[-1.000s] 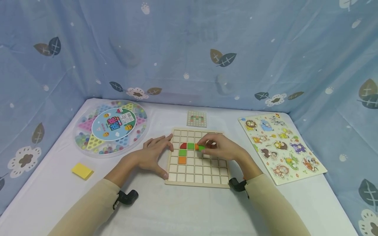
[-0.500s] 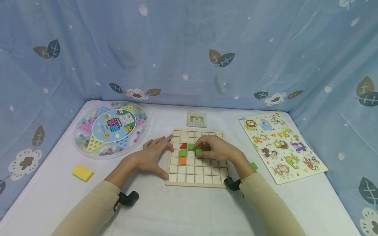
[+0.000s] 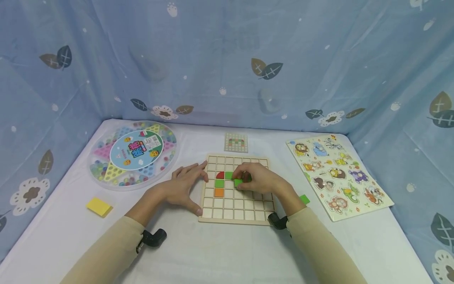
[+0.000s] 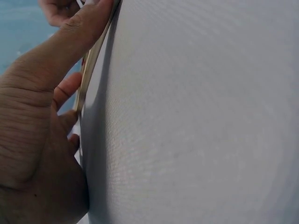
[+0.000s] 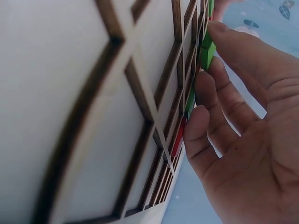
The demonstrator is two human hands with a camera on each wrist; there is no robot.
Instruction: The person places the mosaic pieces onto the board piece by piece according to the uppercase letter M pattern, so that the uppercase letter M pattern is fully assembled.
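The left hand (image 3: 186,185) rests along the left edge of a wooden grid board (image 3: 234,221), fingers spread and thumb at its near corner. Over the board, the right hand (image 3: 260,179) pinches a green square tile (image 5: 207,50) between thumb and fingertip, tilted against the grid. On the board lie a red quarter-round tile (image 3: 220,175), a green tile (image 3: 229,175), another green tile (image 3: 219,184) and an orange tile (image 3: 218,193). Beneath the right fingers, the right wrist view shows a flat green piece (image 5: 189,103) and a red piece (image 5: 178,138).
A small pattern card (image 3: 235,142) lies behind the board. At the left are a round marble game box (image 3: 134,154) and a yellow block (image 3: 99,206). To the right sit an animal puzzle board (image 3: 338,177) and a loose green tile (image 3: 304,199) beside the forearm.
The right hand has shifted slightly left and nearer with the pinched green tile, which now covers where an orange tile showed. A loose green tile has come into view beside the right forearm.
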